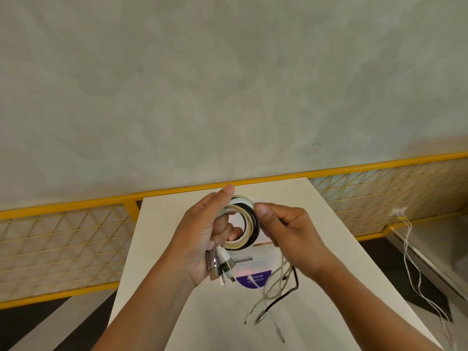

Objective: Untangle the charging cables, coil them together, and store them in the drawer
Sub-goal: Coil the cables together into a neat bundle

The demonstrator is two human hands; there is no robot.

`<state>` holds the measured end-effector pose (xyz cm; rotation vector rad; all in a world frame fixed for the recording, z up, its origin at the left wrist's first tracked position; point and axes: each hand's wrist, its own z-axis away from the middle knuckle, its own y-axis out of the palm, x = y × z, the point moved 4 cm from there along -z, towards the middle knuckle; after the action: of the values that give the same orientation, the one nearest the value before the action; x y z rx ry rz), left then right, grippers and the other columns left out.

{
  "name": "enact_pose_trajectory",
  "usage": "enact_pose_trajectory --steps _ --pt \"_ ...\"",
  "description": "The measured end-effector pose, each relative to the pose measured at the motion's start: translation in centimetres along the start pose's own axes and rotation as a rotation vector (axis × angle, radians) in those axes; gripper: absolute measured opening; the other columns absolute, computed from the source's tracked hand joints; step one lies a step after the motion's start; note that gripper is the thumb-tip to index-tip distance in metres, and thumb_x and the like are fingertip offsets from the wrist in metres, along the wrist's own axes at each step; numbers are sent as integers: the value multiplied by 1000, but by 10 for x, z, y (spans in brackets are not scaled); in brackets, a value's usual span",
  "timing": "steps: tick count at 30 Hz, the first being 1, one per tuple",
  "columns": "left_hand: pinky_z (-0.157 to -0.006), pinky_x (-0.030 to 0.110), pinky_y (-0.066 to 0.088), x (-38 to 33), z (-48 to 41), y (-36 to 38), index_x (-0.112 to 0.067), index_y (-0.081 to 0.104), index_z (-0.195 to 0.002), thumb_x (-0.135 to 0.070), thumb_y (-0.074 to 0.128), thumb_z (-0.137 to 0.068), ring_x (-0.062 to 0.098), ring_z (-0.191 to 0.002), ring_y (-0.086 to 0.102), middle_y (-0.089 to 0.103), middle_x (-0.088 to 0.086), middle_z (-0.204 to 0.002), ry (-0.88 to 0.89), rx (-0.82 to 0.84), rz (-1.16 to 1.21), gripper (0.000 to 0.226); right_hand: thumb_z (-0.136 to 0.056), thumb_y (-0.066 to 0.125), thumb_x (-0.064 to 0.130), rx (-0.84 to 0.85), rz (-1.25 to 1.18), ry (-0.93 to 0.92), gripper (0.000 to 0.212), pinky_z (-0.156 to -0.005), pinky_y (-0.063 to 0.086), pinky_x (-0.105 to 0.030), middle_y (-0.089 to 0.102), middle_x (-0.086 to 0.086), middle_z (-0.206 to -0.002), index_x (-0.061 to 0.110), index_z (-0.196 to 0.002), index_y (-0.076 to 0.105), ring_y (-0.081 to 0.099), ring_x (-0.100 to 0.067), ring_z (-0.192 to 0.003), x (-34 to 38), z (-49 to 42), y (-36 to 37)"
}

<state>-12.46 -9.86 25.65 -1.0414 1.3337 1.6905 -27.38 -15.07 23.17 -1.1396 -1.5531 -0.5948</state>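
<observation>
Tails (268, 307): trailing on counter (342, 249) below right hand (286, 231). Coil (249, 224): gripped by left hand (202, 236), pinched by right. Purple-labelled box (253, 278): beneath hands. Yellow rail (76, 204): beyond.

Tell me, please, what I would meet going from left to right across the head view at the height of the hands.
Left-side yellow wire-mesh railing panel → left hand → round coil of white, cream and black charging cables → right hand → thin white cables hanging at the far right.

Glossy cables (249, 224), matt tabletop (329, 236)
</observation>
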Motion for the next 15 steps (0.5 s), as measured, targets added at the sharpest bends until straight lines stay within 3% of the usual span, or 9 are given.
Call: enact_pose_trajectory --steps 3,5,7,9,11,13,15 --pt "-59 29 39 2 -4 -4 -19 52 -66 -43 70 -78 9 -37 16 21 -6 -43 16 -91 28 33 -100 49 52 -2 -87 84 61 -53 25 -26 38 -19 -64 -7 -95 64 29 -19 -55 -7 5 13" --pt "-61 31 37 3 -7 -7 -18 52 -63 -44 71 -79 10 -39 16 20 -6 -44 18 -137 36 35 -102 47 44 15 -179 154 50 -53 19 -31 30 -13 -60 0 -112 69 23 -19 -54 -11 5 17" --pt "-60 30 35 3 -10 -11 -21 51 -58 -44 71 -82 14 -46 14 20 -6 -44 7 -186 44 39 -103 51 35 69 -280 217 36 -52 18 -28 28 0 -58 13 -125 69 23 -11 -53 -14 3 21" --pt "-59 30 34 3 -12 -13 -22 50 -57 -45 71 -84 16 -50 13 21 -6 -44 5 -233 51 41 -90 55 38 133 -351 256 48 -53 21 -24 30 6 -56 15 -131 65 23 -9 -52 -13 1 25" --pt "-59 30 35 3 -12 -12 -21 52 -59 -45 69 -85 11 -40 22 26 -6 -41 20 -273 78 40 -93 59 38 153 -306 168 43 -53 28 -20 42 13 -55 16 -129 66 30 -6 -51 -5 0 28" --pt "-57 29 38 3 -13 -9 -20 51 -62 -45 68 -87 9 -35 32 30 -7 -40 30 -322 103 39 -99 59 34 125 -185 38 28 -55 41 -15 62 15 -65 24 -123 68 51 -5 -54 6 0 33" --pt "-50 26 37 3 -14 -9 -19 51 -69 -47 68 -87 9 -36 29 28 -5 -44 52 -361 110 37 -95 59 35 56 -109 18 26 -70 54 -23 75 10 -87 31 -119 70 68 -9 -77 7 -3 36"
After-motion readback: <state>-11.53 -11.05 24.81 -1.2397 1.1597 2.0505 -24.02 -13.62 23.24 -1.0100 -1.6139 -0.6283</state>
